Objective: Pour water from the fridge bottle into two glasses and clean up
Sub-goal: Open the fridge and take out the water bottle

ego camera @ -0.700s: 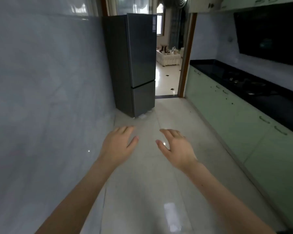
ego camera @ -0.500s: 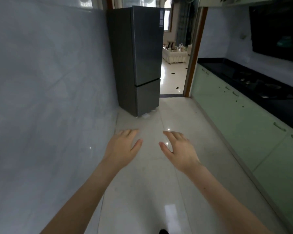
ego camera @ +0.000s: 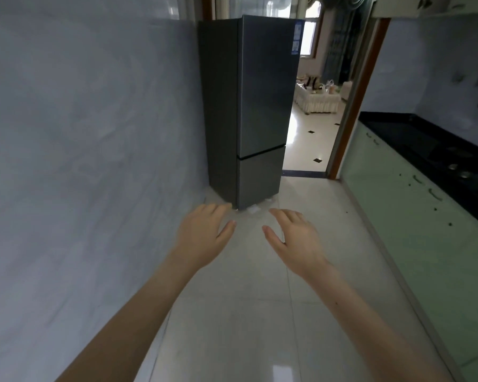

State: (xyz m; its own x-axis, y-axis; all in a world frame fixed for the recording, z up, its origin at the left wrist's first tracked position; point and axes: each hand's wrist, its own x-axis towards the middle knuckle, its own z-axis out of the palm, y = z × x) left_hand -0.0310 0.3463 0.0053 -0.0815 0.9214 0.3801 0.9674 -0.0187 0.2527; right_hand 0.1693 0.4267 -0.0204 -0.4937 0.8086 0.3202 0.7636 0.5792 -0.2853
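Note:
A tall grey two-door fridge (ego camera: 262, 106) stands against the left wall at the far end of the kitchen, both doors closed. My left hand (ego camera: 202, 235) and my right hand (ego camera: 295, 238) are stretched out in front of me, palms down, fingers relaxed and holding nothing. Both hands hover above the floor, well short of the fridge. No bottle or glasses are in sight.
A grey wall (ego camera: 80, 161) runs along the left. Pale green cabinets (ego camera: 414, 230) with a black counter (ego camera: 436, 150) and hob line the right. A glossy tiled floor (ego camera: 260, 312) leads to a doorway (ego camera: 312, 128) beside the fridge, opening on another room.
The fridge has grown larger and nearer in view as I moved forward. Both hands stay outstretched and empty, now a little higher in the frame.

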